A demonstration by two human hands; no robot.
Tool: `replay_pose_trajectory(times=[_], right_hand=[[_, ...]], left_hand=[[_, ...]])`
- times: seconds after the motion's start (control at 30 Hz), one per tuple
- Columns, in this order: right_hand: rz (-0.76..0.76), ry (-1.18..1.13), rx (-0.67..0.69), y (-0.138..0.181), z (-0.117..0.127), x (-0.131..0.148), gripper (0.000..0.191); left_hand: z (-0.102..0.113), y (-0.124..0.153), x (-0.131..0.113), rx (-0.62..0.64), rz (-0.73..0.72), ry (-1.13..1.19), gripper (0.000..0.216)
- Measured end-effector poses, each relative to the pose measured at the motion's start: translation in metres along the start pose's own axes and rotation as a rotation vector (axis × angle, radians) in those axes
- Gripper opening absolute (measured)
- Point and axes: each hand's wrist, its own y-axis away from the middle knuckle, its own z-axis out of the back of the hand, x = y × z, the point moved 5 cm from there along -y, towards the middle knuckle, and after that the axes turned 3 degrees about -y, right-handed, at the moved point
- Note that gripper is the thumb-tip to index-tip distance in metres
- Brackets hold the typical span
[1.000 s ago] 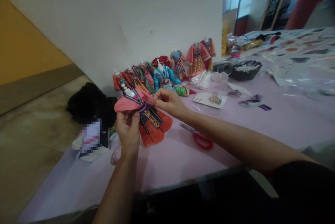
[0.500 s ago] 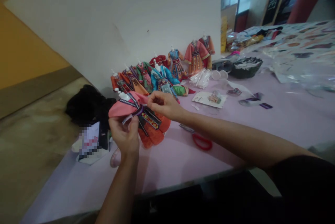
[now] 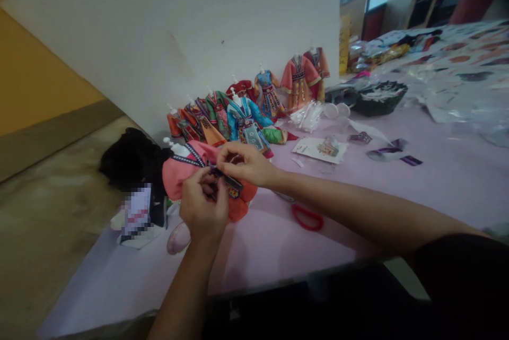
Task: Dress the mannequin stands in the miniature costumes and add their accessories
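A doll in a pink and orange dress [image 3: 177, 174] lies tilted in front of me, its white headless neck showing at the upper left. At its waist is a narrow dark purple sash [image 3: 214, 170], partly covered by my fingers. From the front, my left hand [image 3: 204, 202] pinches at the sash with curled fingers. My right hand [image 3: 250, 164] is closed on the sash from the right, thumb against fingertips. Red-handled scissors [image 3: 308, 218] lie right of the doll, blades partly hidden below my right forearm.
Several dressed dolls [image 3: 242, 117] stand or lean along the white board [image 3: 254, 22]. A dark basket [image 3: 382, 98], a printed card [image 3: 320, 150] and purple ribbon pieces [image 3: 393, 154] lie on the pink tabletop [image 3: 270, 255]. Black cloth [image 3: 127, 157] is at the left.
My left hand has moved from the doll's side, by its sleeve, right to the sash at the waist. My right hand has shifted slightly left and stays at the waist.
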Motion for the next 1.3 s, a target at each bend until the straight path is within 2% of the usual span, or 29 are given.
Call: replay_pose_trajectory(times=[0.17, 0.27, 0.5, 0.6, 0.73, 0.8, 0.87, 0.97, 1.1, 1.3], right_hand=[[0.029, 0.070, 0.006, -0.001, -0.001, 0.003, 0.002], [0.025, 0.075, 0.020, -0.002, 0.000, 0.005, 0.003], [0.033, 0.096, 0.041, 0.000, 0.005, 0.009, 0.007], [0.052, 0.111, 0.005, -0.001, 0.010, 0.008, 0.012], [0.092, 0.077, -0.061, -0.024, 0.017, 0.006, 0.013], [0.080, 0.035, -0.031, -0.046, 0.015, 0.006, 0.014], [0.044, -0.029, 0.024, -0.068, 0.009, 0.005, 0.023], [-0.011, -0.081, 0.198, -0.092, -0.010, 0.004, 0.033], [0.020, -0.067, 0.418, -0.099, -0.032, 0.004, 0.016], [0.072, -0.003, 0.422, -0.097, -0.034, 0.005, 0.016]], left_hand=[[0.000, -0.012, -0.009, -0.040, -0.231, -0.188, 0.022], [0.000, -0.015, -0.011, -0.048, -0.293, -0.205, 0.013], [0.004, -0.017, -0.016, -0.060, -0.247, -0.169, 0.009], [0.005, -0.015, -0.014, -0.051, -0.217, -0.157, 0.010], [0.005, -0.012, -0.008, -0.043, -0.176, -0.126, 0.013], [0.005, -0.010, -0.007, -0.043, -0.169, -0.119, 0.013], [0.005, -0.009, -0.009, -0.043, -0.193, -0.137, 0.014], [0.006, -0.009, -0.013, -0.041, -0.233, -0.168, 0.014], [0.006, -0.011, -0.015, -0.047, -0.232, -0.183, 0.014], [-0.001, -0.012, -0.017, -0.061, -0.266, -0.138, 0.018]])
